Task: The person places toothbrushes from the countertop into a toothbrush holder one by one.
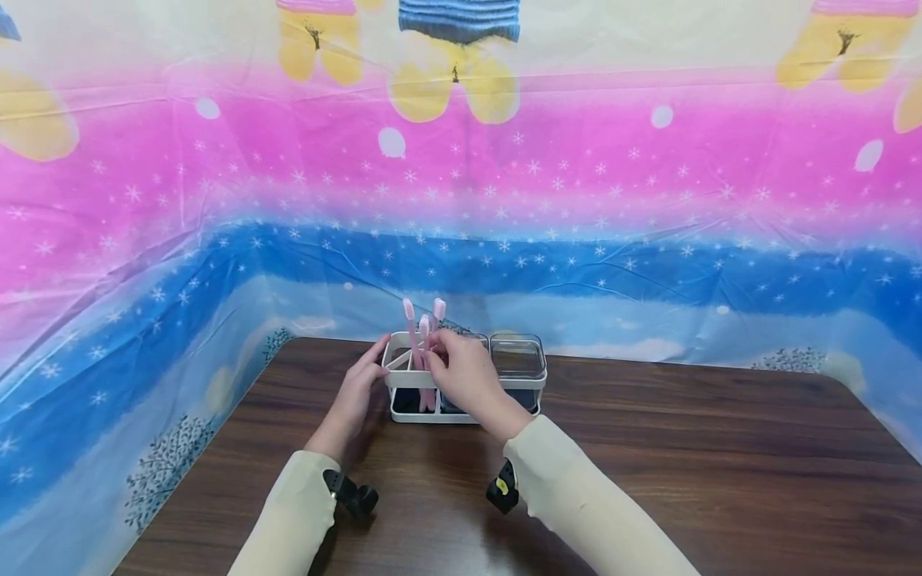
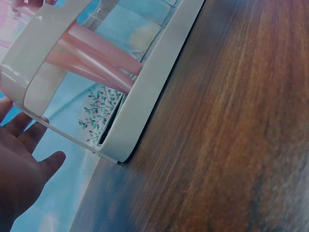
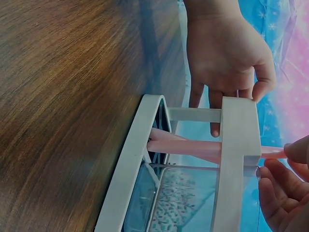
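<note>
A white two-tier rack (image 1: 414,418) holds several pink toothbrushes (image 1: 409,312) upright in its left section, bristle heads above the top rim. My right hand (image 1: 468,372) pinches one toothbrush (image 3: 273,152) by its handle between thumb and fingertips, just over the rim. Its lower end stays inside the rack, as the right wrist view shows. On the rack's left end, my left hand (image 1: 353,398) rests with fairly straight fingers (image 2: 34,135) against the side frame, the thumb (image 2: 53,163) held apart from them.
Clear cups (image 1: 517,356) sit in the rack's middle and right sections, one partly behind my right hand. The rack stands on a dark wooden table (image 1: 670,464) near its back edge. A colourful printed cloth (image 1: 547,208) hangs right behind and along the left side.
</note>
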Demonstrator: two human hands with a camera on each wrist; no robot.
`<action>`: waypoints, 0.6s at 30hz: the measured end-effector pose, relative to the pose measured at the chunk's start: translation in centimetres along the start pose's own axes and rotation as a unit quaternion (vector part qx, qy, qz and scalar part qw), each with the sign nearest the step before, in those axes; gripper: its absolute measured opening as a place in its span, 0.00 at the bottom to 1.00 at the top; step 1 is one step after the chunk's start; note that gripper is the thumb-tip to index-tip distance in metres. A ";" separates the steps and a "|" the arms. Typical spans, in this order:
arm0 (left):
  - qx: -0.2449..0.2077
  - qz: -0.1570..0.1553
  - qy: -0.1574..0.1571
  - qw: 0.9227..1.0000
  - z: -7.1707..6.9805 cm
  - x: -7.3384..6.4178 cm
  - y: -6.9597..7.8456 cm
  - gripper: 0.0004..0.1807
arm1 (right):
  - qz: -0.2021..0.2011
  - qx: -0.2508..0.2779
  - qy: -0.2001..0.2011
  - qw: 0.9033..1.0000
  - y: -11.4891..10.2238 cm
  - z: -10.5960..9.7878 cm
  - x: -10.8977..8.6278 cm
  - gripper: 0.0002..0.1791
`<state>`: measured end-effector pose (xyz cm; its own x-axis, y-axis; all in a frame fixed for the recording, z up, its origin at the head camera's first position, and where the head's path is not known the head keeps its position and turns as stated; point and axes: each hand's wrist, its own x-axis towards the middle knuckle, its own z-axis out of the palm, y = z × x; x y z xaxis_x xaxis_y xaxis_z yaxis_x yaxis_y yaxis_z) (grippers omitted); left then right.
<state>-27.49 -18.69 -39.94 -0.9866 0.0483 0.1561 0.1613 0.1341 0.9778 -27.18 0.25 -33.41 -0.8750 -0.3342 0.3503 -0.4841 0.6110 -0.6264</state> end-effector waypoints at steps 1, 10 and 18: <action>0.001 -0.001 0.000 1.000 0.0 0.0 0.0 0.35 | 0.001 0.001 -0.002 1.000 0.0 0.0 0.0 0.09; 0.001 -0.004 -0.003 1.000 0.1 0.2 0.0 0.35 | 0.011 -0.004 -0.013 1.000 0.0 -0.1 0.0 0.10; 0.003 -0.008 0.002 1.000 0.1 0.1 -0.1 0.35 | 0.012 0.008 -0.022 1.000 0.2 0.0 0.0 0.10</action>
<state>-27.66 -18.60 -40.07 -0.9890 0.0428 0.1414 0.1461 0.1401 0.9793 -27.28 0.38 -33.53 -0.8854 -0.3507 0.3051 -0.4631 0.6077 -0.6451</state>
